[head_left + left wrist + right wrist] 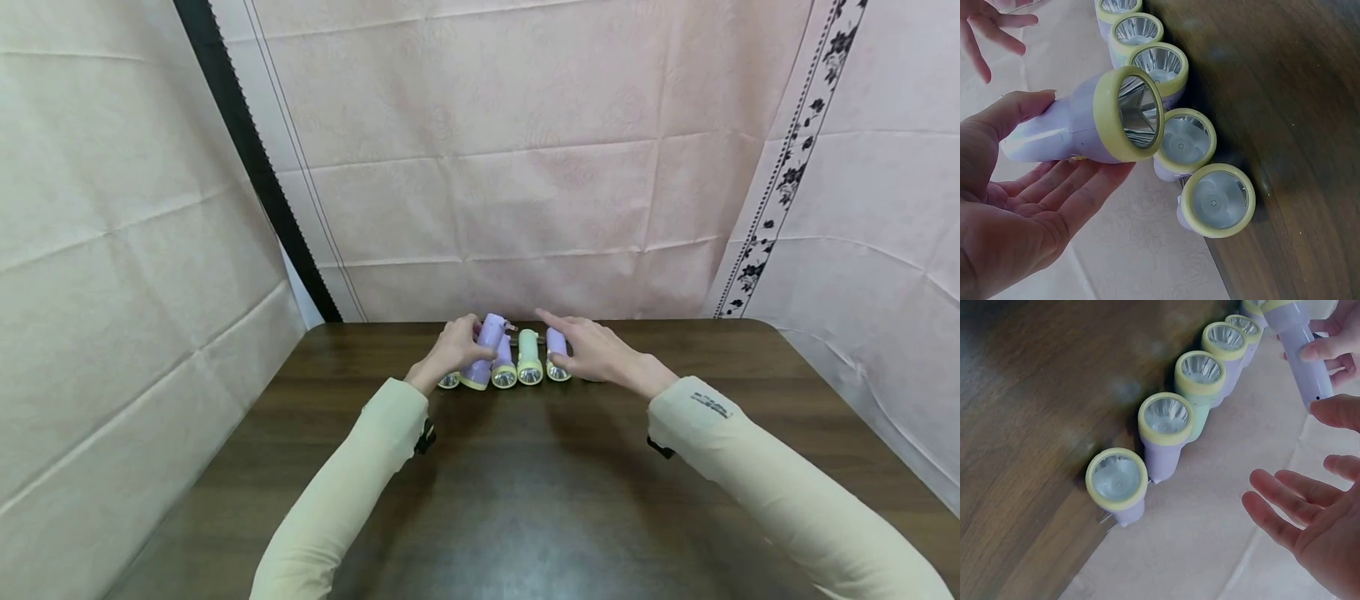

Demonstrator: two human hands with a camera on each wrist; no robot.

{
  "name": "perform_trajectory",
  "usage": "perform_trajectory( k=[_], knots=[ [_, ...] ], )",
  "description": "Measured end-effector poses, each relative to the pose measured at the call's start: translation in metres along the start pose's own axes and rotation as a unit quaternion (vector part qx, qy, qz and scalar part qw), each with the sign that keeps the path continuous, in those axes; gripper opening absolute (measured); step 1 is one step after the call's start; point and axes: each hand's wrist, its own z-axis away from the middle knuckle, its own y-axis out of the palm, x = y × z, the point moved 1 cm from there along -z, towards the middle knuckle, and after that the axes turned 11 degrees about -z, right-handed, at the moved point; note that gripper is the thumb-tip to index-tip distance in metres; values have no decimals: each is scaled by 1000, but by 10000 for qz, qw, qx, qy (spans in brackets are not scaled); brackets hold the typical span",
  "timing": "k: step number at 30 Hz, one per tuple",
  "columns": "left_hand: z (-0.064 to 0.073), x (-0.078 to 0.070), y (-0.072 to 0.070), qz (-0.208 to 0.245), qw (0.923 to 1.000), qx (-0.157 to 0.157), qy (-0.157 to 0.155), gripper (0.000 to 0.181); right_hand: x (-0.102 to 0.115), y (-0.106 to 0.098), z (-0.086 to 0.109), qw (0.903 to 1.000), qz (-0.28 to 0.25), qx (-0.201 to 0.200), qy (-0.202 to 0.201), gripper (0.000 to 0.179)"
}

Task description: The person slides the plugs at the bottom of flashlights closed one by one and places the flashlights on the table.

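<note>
My left hand (452,348) grips a purple flashlight (1054,128) with a pale yellow lens ring, thumb on one side and fingers under the other. It is tilted and raised above a row of similar flashlights at the table's far edge. Among them stand a mint green flashlight (529,354) and a purple flashlight (557,350) to its right. Close over the row's right end, my right hand (603,357) has its fingers spread and holds nothing. In the right wrist view, the nearest purple flashlight (1116,481) lies to the left of that hand's fingertips (1260,503).
The dark brown wooden table (525,500) reaches towards me from the row. Behind it hangs a pale cloth (525,208), with more cloth at the left and right sides. A black strip (255,158) slants down at the left.
</note>
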Motion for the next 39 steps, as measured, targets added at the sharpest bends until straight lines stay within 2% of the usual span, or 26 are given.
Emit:
perform_trajectory(
  k=[10, 18, 28, 32, 36, 39],
  knots=[
    [-2, -2, 5, -144, 9992, -82, 368, 43, 14, 4, -5, 9995, -10, 100, -298, 65],
    [1, -10, 4, -331, 9978, -115, 556, 38, 24, 5, -9, 9996, -84, 197, -179, 64],
    [7, -9, 3, -34, 9962, -210, 842, 38, 28, 8, -8, 9993, -189, 102, -316, 66],
    [9, -8, 3, 50, 9953, -221, 939, 39, 31, 8, -7, 9980, -510, 172, -346, 68],
    [9, -6, 2, 48, 9933, -395, 1081, 39, 34, 8, -8, 9937, -1000, 366, -336, 73],
    [9, -6, 2, 85, 9925, -445, 1139, 40, 36, 7, -10, 9919, -1157, 404, -338, 74]
  ],
)
